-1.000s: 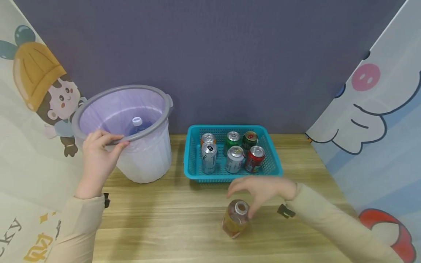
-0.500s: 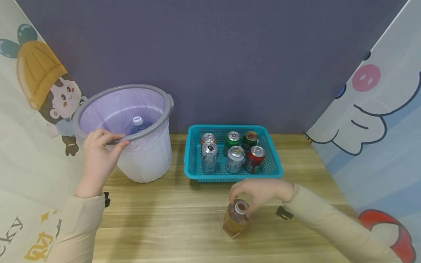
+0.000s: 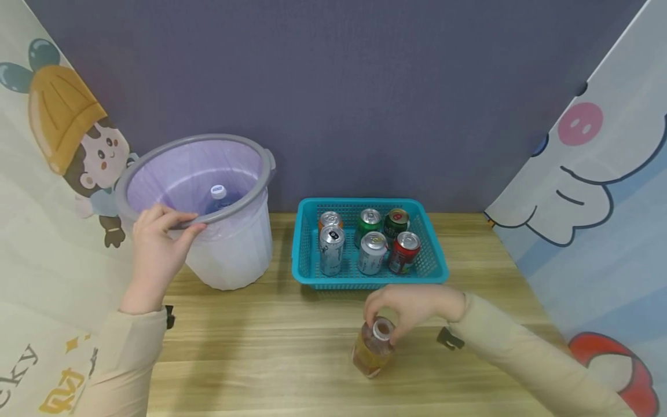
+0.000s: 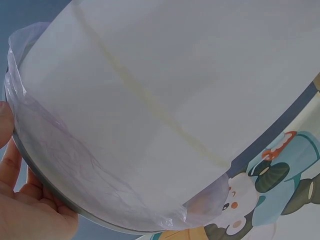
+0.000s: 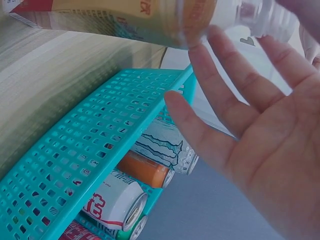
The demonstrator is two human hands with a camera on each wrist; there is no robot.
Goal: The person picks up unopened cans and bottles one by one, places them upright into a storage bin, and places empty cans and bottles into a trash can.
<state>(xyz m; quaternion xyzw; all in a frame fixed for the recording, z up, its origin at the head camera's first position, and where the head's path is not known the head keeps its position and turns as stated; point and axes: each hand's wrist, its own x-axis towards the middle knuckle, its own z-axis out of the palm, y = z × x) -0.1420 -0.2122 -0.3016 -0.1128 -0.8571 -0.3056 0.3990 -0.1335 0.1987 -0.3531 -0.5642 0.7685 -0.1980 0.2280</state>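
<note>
My left hand (image 3: pixel 158 249) pinches the grey rim of a white trash bin (image 3: pixel 229 260) between thumb and fingers. A thin purple liner bag (image 4: pixel 95 170) hangs over that rim in the left wrist view. Down inside the bin a bottle with a white cap (image 3: pixel 218 191) shows. Before me on the table stands a plastic drink bottle (image 3: pixel 372 353), clear at the neck with an orange-yellow label. My right hand (image 3: pixel 414 306) holds it from above near the neck, thumb on one side and fingers on the other. In the right wrist view the little finger extends off the bottle.
A turquoise perforated basket (image 3: pixel 298 255) stands behind the bottle, with several drink cans upright in it, among them a red can (image 3: pixel 404 252) and a green can (image 3: pixel 369 223). A dark grey wall (image 3: pixel 375 104) closes the back; cartoon-printed panels flank the wooden table (image 3: pixel 260 359).
My right hand has come down a little and its fingers and thumb have closed in on the bottle's neck area. The bottle, the bin and my left hand stay in place.
</note>
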